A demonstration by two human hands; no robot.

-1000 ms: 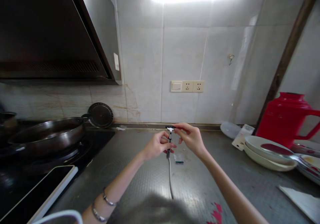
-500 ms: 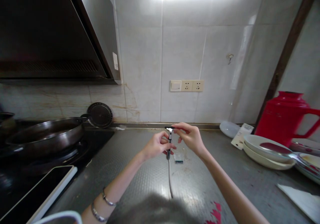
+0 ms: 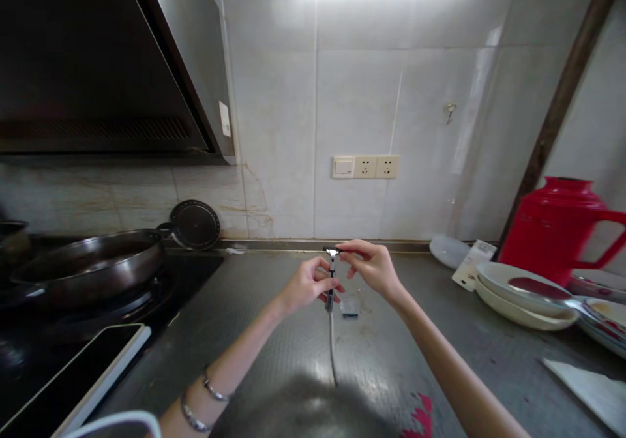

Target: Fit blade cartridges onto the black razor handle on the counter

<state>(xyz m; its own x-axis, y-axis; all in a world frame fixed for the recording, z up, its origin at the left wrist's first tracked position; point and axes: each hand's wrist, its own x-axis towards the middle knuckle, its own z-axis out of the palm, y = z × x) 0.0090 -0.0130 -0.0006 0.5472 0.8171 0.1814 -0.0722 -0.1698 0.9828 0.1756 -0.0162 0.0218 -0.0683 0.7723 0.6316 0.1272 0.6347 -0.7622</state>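
Upright over the counter is a T-shaped razor (image 3: 332,268) with a silver neck and a dark crosspiece at the top. My left hand (image 3: 309,286) is closed around its handle, thumb and fingers pinching from the left. The thumb and fingers of my right hand (image 3: 372,265) pinch the right end of the dark crosspiece (image 3: 334,250). Just below the handle, a thin grey cord-like strip (image 3: 333,350) runs toward me; whether it joins the handle I cannot tell. A small clear plastic case (image 3: 349,307) lies on the counter right of the handle.
On the left, a steel pan (image 3: 92,265) sits on the black stove, with a phone-like slab (image 3: 78,379) nearer me. Stacked plates (image 3: 523,301), a red thermos jug (image 3: 552,229) and a white card (image 3: 473,267) occupy the right. Wall sockets (image 3: 376,167) are ahead.
Both hands hold the same grip in nearly the same place. The view has shifted very slightly; little else differs.
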